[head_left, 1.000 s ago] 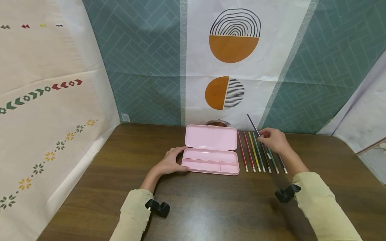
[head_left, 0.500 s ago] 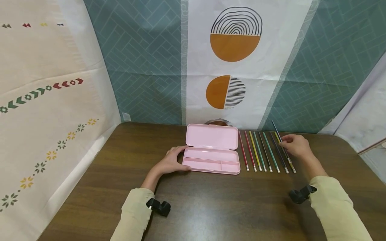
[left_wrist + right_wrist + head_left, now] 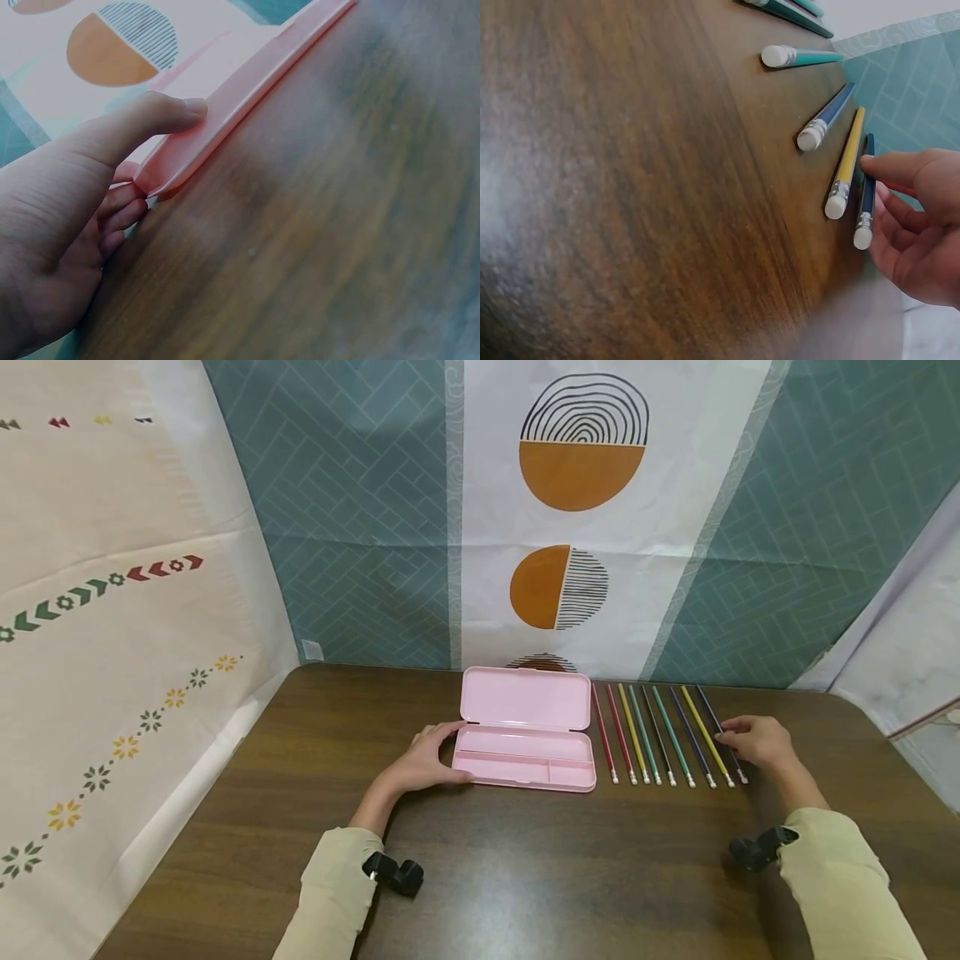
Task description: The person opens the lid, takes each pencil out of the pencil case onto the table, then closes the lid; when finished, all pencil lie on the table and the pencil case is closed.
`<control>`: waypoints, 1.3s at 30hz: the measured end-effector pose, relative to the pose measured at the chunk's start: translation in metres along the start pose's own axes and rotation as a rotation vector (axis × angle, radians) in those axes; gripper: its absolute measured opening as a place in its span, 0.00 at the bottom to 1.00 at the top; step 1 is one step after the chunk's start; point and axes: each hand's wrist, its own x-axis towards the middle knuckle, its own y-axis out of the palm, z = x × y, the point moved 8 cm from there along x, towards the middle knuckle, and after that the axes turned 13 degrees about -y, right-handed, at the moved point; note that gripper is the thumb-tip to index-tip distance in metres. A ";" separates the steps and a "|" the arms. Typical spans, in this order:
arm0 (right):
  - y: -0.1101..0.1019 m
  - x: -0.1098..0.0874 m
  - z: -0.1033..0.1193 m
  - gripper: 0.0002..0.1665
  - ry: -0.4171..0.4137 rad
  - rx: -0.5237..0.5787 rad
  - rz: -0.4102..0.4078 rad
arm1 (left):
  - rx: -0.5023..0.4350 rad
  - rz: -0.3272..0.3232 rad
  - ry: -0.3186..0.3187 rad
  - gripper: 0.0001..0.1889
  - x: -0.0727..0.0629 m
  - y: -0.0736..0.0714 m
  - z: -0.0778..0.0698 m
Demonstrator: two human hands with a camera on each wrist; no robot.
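My left hand (image 3: 422,766) holds the left end of an open pink pencil case (image 3: 525,700). In the left wrist view its thumb (image 3: 169,112) lies over the case's near wall, and the other fingers bend around the end. At the right end of a row of pencils, my right hand (image 3: 761,741) pinches a dark blue pencil (image 3: 867,199) between thumb and fingers. That pencil lies nearly parallel to the yellow pencil (image 3: 847,161) beside it, white eraser toward me. The case's lid is tipped back, and its compartmented tray holds nothing.
Several more pencils lie side by side between the case and my right hand, among them a red pencil (image 3: 621,732), a green pencil (image 3: 672,735) and a blue pencil (image 3: 692,735). Patterned cloth (image 3: 360,527) hangs behind the brown wooden table (image 3: 525,877).
My right hand has moved right with the dark blue pencil, past the yellow one, and lowered it to the row's right end. The left hand has stayed on the case.
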 end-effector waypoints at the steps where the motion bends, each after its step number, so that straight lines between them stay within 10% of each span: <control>1: 0.000 0.000 -0.001 0.23 0.002 0.005 -0.002 | -0.001 0.000 -0.001 0.48 0.000 0.000 0.000; 22: -0.004 0.005 0.016 0.21 -0.093 -0.196 0.010 | 0.002 -0.003 0.027 0.47 0.000 0.001 -0.002; 39: 0.031 0.033 0.156 0.18 -0.403 -0.131 0.065 | -0.008 -0.002 0.030 0.47 -0.001 -0.001 -0.003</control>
